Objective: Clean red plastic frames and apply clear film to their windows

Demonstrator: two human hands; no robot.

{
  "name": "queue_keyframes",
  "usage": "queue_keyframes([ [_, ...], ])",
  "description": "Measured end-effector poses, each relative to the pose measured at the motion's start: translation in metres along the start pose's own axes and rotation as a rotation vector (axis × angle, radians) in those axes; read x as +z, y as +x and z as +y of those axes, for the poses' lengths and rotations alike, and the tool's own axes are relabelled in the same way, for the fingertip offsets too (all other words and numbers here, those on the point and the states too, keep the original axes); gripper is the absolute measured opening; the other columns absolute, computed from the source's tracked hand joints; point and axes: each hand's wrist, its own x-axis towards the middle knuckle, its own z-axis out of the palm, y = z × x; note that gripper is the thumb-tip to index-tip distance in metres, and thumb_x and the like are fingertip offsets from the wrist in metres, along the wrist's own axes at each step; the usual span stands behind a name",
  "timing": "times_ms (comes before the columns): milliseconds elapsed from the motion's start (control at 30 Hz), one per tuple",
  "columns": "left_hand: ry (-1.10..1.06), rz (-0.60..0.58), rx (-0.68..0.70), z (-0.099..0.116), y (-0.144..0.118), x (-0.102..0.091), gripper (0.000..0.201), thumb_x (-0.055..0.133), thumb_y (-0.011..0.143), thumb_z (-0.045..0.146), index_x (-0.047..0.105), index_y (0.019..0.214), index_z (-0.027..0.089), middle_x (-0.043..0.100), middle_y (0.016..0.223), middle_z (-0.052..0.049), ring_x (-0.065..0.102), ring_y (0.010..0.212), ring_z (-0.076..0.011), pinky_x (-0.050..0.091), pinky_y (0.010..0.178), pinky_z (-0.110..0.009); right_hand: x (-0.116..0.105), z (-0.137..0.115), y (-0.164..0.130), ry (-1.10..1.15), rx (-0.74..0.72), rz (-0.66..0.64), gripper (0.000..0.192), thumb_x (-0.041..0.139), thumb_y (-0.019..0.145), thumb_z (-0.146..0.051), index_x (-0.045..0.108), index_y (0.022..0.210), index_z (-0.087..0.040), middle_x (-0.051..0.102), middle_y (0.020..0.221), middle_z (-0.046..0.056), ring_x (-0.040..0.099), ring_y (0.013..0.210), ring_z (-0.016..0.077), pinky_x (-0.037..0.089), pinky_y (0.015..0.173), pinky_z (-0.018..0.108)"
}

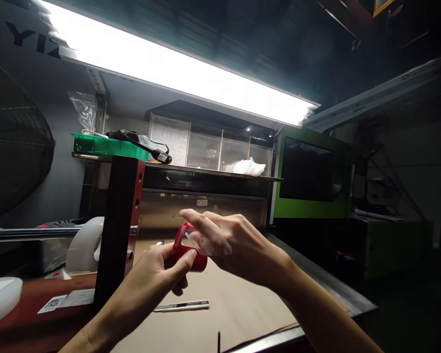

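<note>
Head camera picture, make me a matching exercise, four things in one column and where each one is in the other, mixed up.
Things:
1. red part
2. utility knife
3. green tray
4. white bag

Places:
A. lying on the worktable
B. left on the shelf
C. between left hand and right hand
D. right on the shelf

Pairs: 1-C, 2-A, 3-B, 4-D

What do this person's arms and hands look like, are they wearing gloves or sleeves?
No gloves: the left hand and the right hand are bare. No sleeves, watch or wristband show on either forearm as far as the picture reaches. No rings are visible on the fingers, though the light is dim.
</note>
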Motion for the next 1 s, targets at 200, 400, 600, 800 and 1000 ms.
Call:
queue_keyframes([
  [200, 0.097, -0.033, 0.026, -0.003, -0.003, -0.002, 0.033, 0.053, 0.082, 0.048, 0.067, 0.072, 0.019, 0.06, 0.058, 0.002, 0.055, 0.055, -0.0136, 0.045, 0.051, -0.021, -0.005, -0.006, 0.015, -0.161, -0.045, -0.229, 0.005, 0.057, 0.088, -0.015, 0.058, 0.091, -0.012, 0.062, 0.079, 0.002, 0.057, 0.058, 0.0114, 0.036, 0.048, 0.024],
  [400, 0.14, -0.023, 0.003, -0.004, -0.007, -0.009, 0.03, 0.053, 0.082, 0.045, 0.063, 0.072, 0.018, 0.057, 0.056, 0.003, 0.055, 0.055, -0.015, 0.044, 0.052, -0.023, -0.004, -0.006, 0.013, -0.181, -0.051, -0.215, 0.009, 0.053, 0.091, -0.02, 0.056, 0.094, -0.012, 0.061, 0.081, 0.001, 0.053, 0.056, 0.0115, 0.03, 0.046, 0.026],
  [600, 0.183, -0.015, 0.035, -0.011, -0.007, -0.01, 0.034, 0.052, 0.082, 0.049, 0.061, 0.067, 0.019, 0.053, 0.054, 0.004, 0.053, 0.053, -0.0146, 0.043, 0.049, -0.022, -0.001, -0.004, 0.013, -0.134, -0.084, -0.202, 0.011, 0.05, 0.09, -0.012, 0.053, 0.1, -0.012, 0.059, 0.077, -0.001, 0.049, 0.053, 0.01, 0.027, 0.045, 0.025],
  [800, 0.197, 0.053, 0.047, -0.004, -0.008, -0.01, 0.029, 0.058, 0.079, 0.042, 0.062, 0.061, 0.02, 0.055, 0.052, 0.002, 0.057, 0.051, -0.0175, 0.043, 0.049, -0.023, 0.0, -0.004, 0.019, -0.282, -0.133, -0.234, 0.009, 0.055, 0.085, -0.006, 0.055, 0.081, -0.014, 0.057, 0.071, 0.0, 0.05, 0.051, 0.0111, 0.025, 0.043, 0.027],
  [1000, -0.071, -0.014, 0.006, -0.019, -0.009, -0.022, 0.024, 0.065, 0.076, 0.041, 0.073, 0.076, 0.019, 0.067, 0.064, -0.003, 0.063, 0.061, -0.0199, 0.052, 0.059, -0.026, 0.012, 0.001, -0.001, -0.263, -0.11, -0.148, 0.015, 0.042, 0.086, -0.003, 0.052, 0.088, -0.014, 0.054, 0.072, 0.0, 0.044, 0.05, 0.0108, 0.025, 0.044, 0.026],
])
